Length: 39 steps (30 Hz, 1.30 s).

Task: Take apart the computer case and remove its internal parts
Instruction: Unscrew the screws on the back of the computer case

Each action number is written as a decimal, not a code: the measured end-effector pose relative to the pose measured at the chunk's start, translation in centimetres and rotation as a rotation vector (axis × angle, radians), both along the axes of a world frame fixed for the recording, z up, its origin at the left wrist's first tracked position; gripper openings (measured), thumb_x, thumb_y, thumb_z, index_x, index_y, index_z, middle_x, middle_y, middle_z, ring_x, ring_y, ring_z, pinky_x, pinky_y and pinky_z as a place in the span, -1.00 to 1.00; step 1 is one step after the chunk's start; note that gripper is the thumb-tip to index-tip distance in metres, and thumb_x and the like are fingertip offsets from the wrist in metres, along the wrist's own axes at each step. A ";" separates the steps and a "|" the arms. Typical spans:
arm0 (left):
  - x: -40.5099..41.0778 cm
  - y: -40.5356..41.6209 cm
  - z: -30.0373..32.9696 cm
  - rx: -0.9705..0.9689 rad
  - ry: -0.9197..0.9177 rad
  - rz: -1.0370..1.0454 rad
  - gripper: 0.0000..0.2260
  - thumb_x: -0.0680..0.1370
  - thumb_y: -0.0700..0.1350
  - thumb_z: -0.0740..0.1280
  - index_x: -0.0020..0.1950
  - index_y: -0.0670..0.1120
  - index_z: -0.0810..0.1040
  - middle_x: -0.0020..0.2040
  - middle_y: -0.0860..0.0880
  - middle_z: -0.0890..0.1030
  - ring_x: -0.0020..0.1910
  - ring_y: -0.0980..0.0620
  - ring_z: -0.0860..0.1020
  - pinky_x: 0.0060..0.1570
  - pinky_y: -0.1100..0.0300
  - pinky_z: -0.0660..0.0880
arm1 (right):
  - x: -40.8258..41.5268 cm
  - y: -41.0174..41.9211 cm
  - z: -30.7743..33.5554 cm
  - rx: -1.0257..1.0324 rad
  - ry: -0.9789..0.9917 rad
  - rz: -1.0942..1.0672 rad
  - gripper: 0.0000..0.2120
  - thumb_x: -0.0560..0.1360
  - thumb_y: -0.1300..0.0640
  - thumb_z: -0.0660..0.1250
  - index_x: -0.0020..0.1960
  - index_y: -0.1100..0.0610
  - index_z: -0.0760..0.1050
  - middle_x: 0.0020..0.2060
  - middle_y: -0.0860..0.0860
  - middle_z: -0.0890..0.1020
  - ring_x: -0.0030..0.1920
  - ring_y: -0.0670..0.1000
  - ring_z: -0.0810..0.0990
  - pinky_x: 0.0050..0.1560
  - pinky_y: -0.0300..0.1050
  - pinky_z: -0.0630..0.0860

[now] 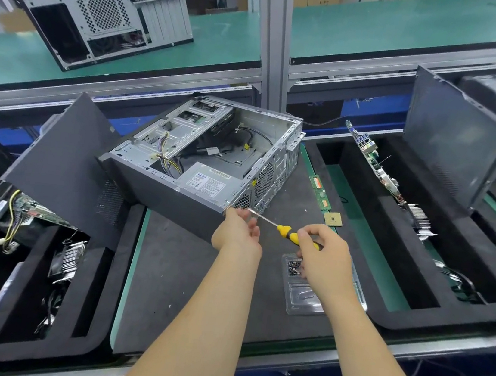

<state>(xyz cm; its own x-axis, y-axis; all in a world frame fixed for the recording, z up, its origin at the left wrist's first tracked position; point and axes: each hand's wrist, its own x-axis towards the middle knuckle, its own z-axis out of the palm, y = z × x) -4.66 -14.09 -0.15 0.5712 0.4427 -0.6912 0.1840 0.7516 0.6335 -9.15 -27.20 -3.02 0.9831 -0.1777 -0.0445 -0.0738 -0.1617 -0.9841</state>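
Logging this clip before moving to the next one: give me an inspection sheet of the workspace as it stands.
Surface: dark mat on a green bench, flecked with small debris.
Job's things: open computer case lying on its side, power supply still inside; yellow-handled screwdriver tip at the case's rear corner.
Clutter: memory stick, processor chip, clear tray of screws.
Hands: left hand at the case corner by the shaft; right hand gripping the handle.
Cables: loose wire bundle inside the case.
Surroundings: foam bins with removed boards either side; second case on the far bench.
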 end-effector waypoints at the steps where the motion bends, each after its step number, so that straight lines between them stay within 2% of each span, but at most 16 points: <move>1: -0.1 -0.1 -0.5 0.062 0.006 -0.050 -0.86 0.57 -0.21 0.26 -0.15 -0.16 0.58 -0.23 -0.02 0.64 -0.36 0.03 0.56 -0.37 0.21 0.44 | 0.0 -0.2 -0.1 0.010 -0.001 -0.033 -0.88 0.58 0.11 0.30 -0.12 -0.01 0.55 -0.27 -0.07 0.61 -0.26 -0.02 0.52 -0.20 -0.03 0.48; 3: -0.6 -0.6 -1.7 0.278 0.034 -0.207 -0.83 0.54 -0.23 0.28 -0.25 -0.14 0.57 -0.32 -0.03 0.60 -0.42 0.00 0.49 -0.39 0.20 0.39 | 0.1 -0.8 -0.1 0.004 0.009 -0.098 -0.88 0.58 0.10 0.28 -0.12 -0.01 0.54 -0.27 -0.05 0.61 -0.29 0.01 0.51 -0.20 0.05 0.54; 6: -2.0 -1.7 -4.5 0.898 0.007 -0.588 -0.77 0.52 -0.19 0.29 -0.35 -0.16 0.49 -0.35 -0.03 0.50 -0.33 -0.09 0.36 -0.28 0.15 0.33 | 0.3 -1.8 0.0 -0.013 0.026 -0.169 -0.88 0.58 0.08 0.27 -0.11 -0.03 0.54 -0.25 -0.01 0.63 -0.31 0.06 0.53 -0.15 0.17 0.58; 7: -2.5 -2.2 -5.3 1.082 -0.017 -0.720 -0.78 0.54 -0.15 0.30 -0.31 -0.12 0.51 -0.32 0.01 0.52 -0.29 -0.08 0.40 -0.25 0.15 0.36 | 0.4 -2.1 -0.1 -0.014 0.020 -0.183 -0.87 0.57 0.09 0.27 -0.12 -0.03 0.54 -0.27 -0.01 0.63 -0.32 0.06 0.53 -0.16 0.19 0.57; 9: -3.3 -3.2 -6.2 1.269 -0.053 -0.908 -0.85 0.59 -0.05 0.31 -0.13 0.02 0.64 -0.14 0.09 0.63 -0.13 0.02 0.54 -0.14 0.16 0.43 | 0.4 -2.6 -0.1 -0.015 0.008 -0.201 -0.86 0.58 0.10 0.26 -0.13 -0.03 0.54 -0.29 -0.01 0.63 -0.35 0.02 0.54 -0.18 0.19 0.58; 11: -3.5 -4.0 -7.0 1.345 -0.048 -1.008 -0.85 0.61 0.01 0.30 0.02 0.06 0.67 -0.01 0.10 0.63 -0.01 0.06 0.55 -0.07 0.16 0.46 | 0.4 -3.1 -0.3 -0.008 0.013 -0.217 -0.86 0.58 0.11 0.26 -0.12 -0.02 0.55 -0.28 -0.01 0.63 -0.38 -0.04 0.55 -0.18 0.20 0.60; 15: -3.5 -5.1 -7.8 1.453 0.024 -1.131 -0.84 0.62 0.05 0.29 0.06 0.07 0.65 0.06 0.05 0.57 0.03 -0.02 0.56 -0.03 0.10 0.51 | 0.3 -4.0 -0.6 0.002 0.032 -0.229 -0.86 0.58 0.11 0.26 -0.12 -0.01 0.55 -0.28 0.05 0.63 -0.30 0.03 0.56 -0.16 0.21 0.59; 17: -3.2 -5.2 -8.1 1.458 0.026 -1.154 -0.83 0.62 0.06 0.29 0.12 0.08 0.64 0.10 0.03 0.55 0.08 -0.06 0.55 0.03 0.04 0.53 | 0.1 -4.2 -0.8 0.008 0.034 -0.231 -0.86 0.58 0.12 0.26 -0.13 0.00 0.55 -0.31 0.06 0.62 -0.33 0.03 0.55 -0.20 0.18 0.58; 20: -2.8 -5.5 -8.6 1.518 0.032 -1.216 -0.68 0.63 0.10 0.31 0.38 0.13 0.51 0.28 -0.01 0.48 0.25 -0.09 0.45 0.18 -0.03 0.46 | 0.0 -4.9 -1.2 0.017 0.050 -0.233 -0.87 0.58 0.13 0.27 -0.12 0.03 0.55 -0.28 0.07 0.63 -0.31 0.03 0.55 -0.20 0.15 0.57; 22: -2.6 -5.5 -8.7 1.537 0.033 -1.211 -0.59 0.63 0.10 0.31 0.48 0.13 0.40 0.36 -0.01 0.43 0.31 -0.10 0.40 0.22 -0.03 0.41 | 0.0 -5.3 -1.7 0.022 0.068 -0.233 -0.86 0.58 0.13 0.27 -0.12 0.02 0.56 -0.29 0.07 0.63 -0.30 0.05 0.55 -0.21 0.13 0.56; 25: -2.2 -5.3 -7.9 1.512 -0.094 -1.094 -0.67 0.65 0.03 0.26 0.43 0.07 0.46 0.34 -0.01 0.48 0.28 -0.08 0.43 0.24 -0.03 0.40 | 0.2 -5.3 -2.6 0.038 0.117 -0.231 -0.85 0.57 0.13 0.27 -0.15 0.00 0.57 -0.40 -0.01 0.62 -0.41 -0.02 0.52 -0.33 0.01 0.53; 28: -0.8 -4.2 -4.9 1.520 -0.274 -0.913 -0.79 0.67 -0.07 0.24 0.23 -0.04 0.60 0.16 -0.03 0.59 0.16 -0.09 0.52 0.20 -0.07 0.43 | 0.4 -4.7 -3.6 0.038 0.174 -0.209 -0.85 0.57 0.12 0.27 -0.13 -0.01 0.57 -0.40 0.01 0.60 -0.45 -0.03 0.47 -0.36 -0.01 0.51; 30: 0.6 -2.8 -2.1 1.586 -0.356 -0.797 -0.81 0.66 -0.11 0.23 0.14 -0.07 0.64 0.04 -0.04 0.63 0.05 -0.10 0.53 0.12 -0.09 0.44 | 0.6 -4.1 -4.1 0.028 0.197 -0.183 -0.86 0.57 0.11 0.27 -0.10 0.00 0.58 -0.38 0.03 0.60 -0.45 -0.02 0.46 -0.35 -0.01 0.51; 32: 2.4 -0.8 0.7 1.675 -0.388 -0.696 -0.80 0.65 -0.12 0.22 0.09 -0.07 0.65 0.00 -0.05 0.65 0.01 -0.13 0.53 0.07 -0.08 0.45 | 0.7 -3.2 -4.4 0.032 0.200 -0.150 -0.88 0.56 0.09 0.31 -0.12 -0.02 0.59 -0.38 0.01 0.57 -0.48 -0.04 0.43 -0.39 -0.04 0.48; 35: 5.0 2.8 3.6 1.830 -0.301 -0.664 -0.76 0.64 -0.05 0.20 0.18 -0.01 0.63 0.12 -0.05 0.63 0.11 -0.15 0.52 0.11 -0.05 0.44 | 0.9 -1.8 -4.7 0.004 0.192 -0.076 -0.94 0.50 0.02 0.41 -0.14 -0.03 0.59 -0.35 -0.06 0.59 -0.44 -0.03 0.47 -0.38 -0.09 0.47; 39: 8.1 7.2 4.0 1.839 -0.006 -0.886 -0.67 0.67 0.06 0.14 0.39 0.09 0.51 0.35 -0.05 0.52 0.34 -0.17 0.41 0.26 -0.10 0.32 | 1.1 -0.1 -5.2 -0.048 0.195 0.015 -0.95 0.48 0.03 0.45 -0.13 -0.03 0.60 -0.24 -0.06 0.65 -0.36 -0.03 0.50 -0.30 -0.13 0.44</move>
